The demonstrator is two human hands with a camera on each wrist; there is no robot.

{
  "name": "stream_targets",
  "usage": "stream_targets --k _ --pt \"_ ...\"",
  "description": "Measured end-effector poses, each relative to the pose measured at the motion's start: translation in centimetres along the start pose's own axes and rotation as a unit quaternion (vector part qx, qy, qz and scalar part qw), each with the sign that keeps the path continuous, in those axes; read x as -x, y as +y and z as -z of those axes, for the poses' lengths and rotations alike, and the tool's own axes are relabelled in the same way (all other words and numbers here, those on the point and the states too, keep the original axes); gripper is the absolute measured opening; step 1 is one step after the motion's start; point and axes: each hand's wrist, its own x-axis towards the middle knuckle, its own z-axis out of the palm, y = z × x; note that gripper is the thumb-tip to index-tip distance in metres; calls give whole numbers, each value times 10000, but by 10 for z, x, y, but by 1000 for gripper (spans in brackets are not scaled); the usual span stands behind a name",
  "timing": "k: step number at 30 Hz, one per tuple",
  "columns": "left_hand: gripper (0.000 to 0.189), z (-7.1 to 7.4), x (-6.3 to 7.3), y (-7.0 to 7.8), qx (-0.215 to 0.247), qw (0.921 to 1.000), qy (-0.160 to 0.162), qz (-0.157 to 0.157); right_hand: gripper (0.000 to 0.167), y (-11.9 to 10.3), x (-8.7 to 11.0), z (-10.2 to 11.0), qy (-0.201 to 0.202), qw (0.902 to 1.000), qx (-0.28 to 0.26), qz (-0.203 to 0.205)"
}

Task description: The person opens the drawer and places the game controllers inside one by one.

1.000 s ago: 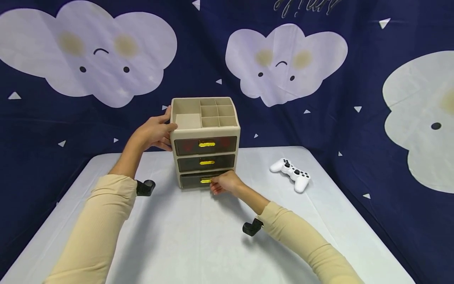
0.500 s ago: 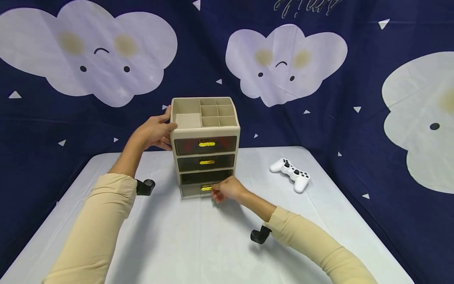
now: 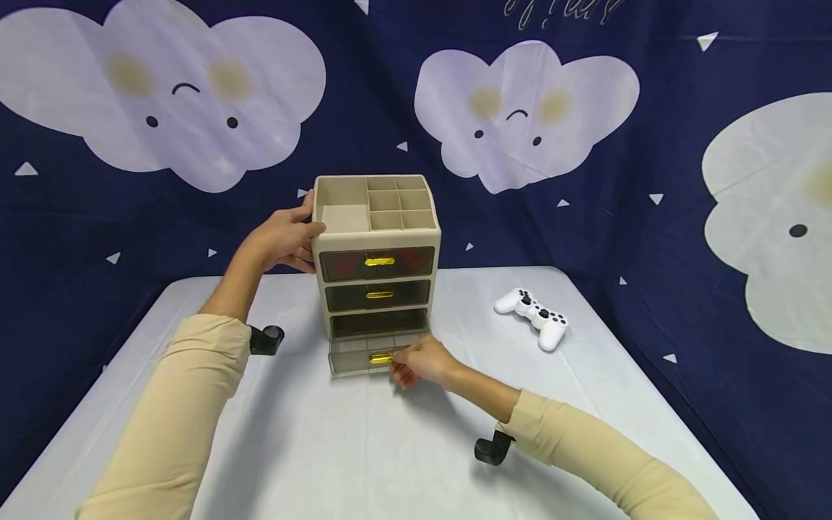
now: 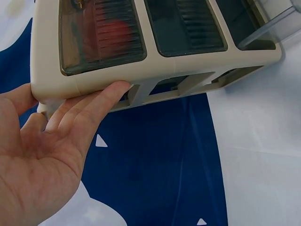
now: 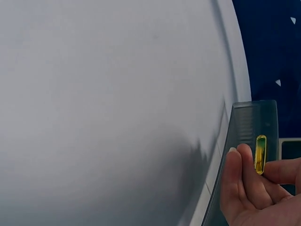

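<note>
A cream desktop drawer organizer [image 3: 377, 240] stands upright on the table, with dark see-through drawer fronts and gold handles. My left hand [image 3: 284, 240] holds its upper left corner, thumb over the top edge and fingers along the side. In the left wrist view the left hand [image 4: 56, 141] shows its palm turned up beneath that side. The bottom drawer [image 3: 351, 362] is pulled part way out, and its visible inside holds nothing. My right hand [image 3: 421, 361] pinches the gold drawer handle [image 3: 380, 358]; the right wrist view shows the handle [image 5: 260, 154] between thumb and fingers.
A white game controller [image 3: 533, 318] lies on the white-covered table [image 3: 312, 448], right of the organizer. Something red [image 4: 115, 37] shows through the top drawer's front. A dark blue cloud-print cloth [image 3: 370, 87] hangs behind.
The bottom drawer has slid out toward me, from nearly closed to part way out, with my right hand moving back along with it. My left hand has stayed on the organizer's corner.
</note>
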Motion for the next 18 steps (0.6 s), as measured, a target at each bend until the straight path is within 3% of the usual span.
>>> stream_targets --k 18 --pt "73 0 1 2 43 10000 24 52 32 4 27 -5 -165 9997 203 10"
